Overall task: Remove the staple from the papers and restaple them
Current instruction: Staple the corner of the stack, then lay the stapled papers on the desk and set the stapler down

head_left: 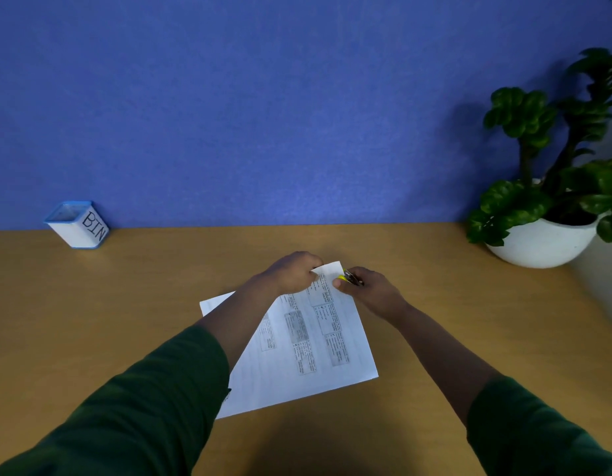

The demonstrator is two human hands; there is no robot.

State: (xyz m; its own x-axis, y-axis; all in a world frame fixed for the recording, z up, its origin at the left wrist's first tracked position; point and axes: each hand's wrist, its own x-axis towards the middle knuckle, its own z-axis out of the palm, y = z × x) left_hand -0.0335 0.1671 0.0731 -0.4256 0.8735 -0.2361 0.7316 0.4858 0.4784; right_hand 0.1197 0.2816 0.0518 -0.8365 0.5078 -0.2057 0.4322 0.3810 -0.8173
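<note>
White printed papers (308,348) lie at an angle on the wooden desk (126,304). My left hand (292,273) pinches their far corner and lifts it a little. My right hand (369,290) is closed around a small yellow and metal tool (347,277), held against the right edge of that same corner. The tool is mostly hidden by my fingers, so I cannot tell whether it is a staple remover or a stapler. The staple itself is too small to see.
A small white and blue box marked BIN (79,224) stands at the back left by the blue wall. A potted plant in a white bowl (545,242) sits at the back right.
</note>
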